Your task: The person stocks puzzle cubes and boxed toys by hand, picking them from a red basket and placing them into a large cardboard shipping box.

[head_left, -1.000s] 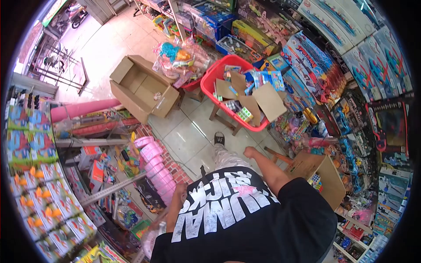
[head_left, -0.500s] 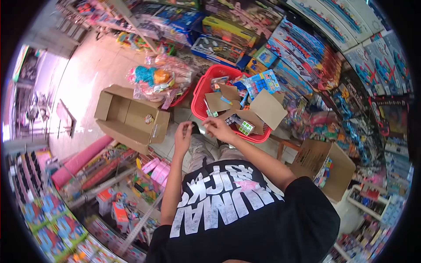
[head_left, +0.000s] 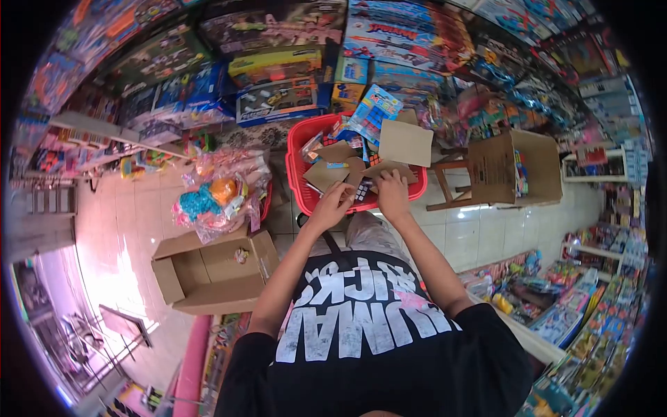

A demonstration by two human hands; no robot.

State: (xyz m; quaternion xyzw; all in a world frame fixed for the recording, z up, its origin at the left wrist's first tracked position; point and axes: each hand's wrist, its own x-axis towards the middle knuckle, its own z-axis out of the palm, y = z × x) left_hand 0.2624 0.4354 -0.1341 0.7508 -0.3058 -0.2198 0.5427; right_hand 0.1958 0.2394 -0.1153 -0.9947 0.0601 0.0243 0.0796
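Note:
A small cardboard box (head_left: 406, 144) with raised flaps sits in a red plastic basket (head_left: 297, 156) in front of me. My right hand (head_left: 393, 193) has its fingers bent over the box's near right flap. At the near left side of the box, my left hand (head_left: 335, 203) has loosely bent fingers, thumb apart, with nothing visible in them. Between the hands a puzzle cube (head_left: 362, 191) with pale squares shows inside the box. Behind the flaps lies a blue packet (head_left: 375, 115) with a cube picture, beside other small packaged toys.
An open cardboard box (head_left: 208, 274) with one small item stands on the floor at left, near plastic-wrapped toys (head_left: 215, 198). At right another cardboard box (head_left: 511, 170) rests by a wooden stool (head_left: 448, 186). Boxed toys (head_left: 281, 103) line the back; a pink roll (head_left: 191, 368) lies lower left.
My view has turned to face the basket. Both hands have moved to the small box, the right onto its flap. The green-and-white cube seen earlier is now out of sight.

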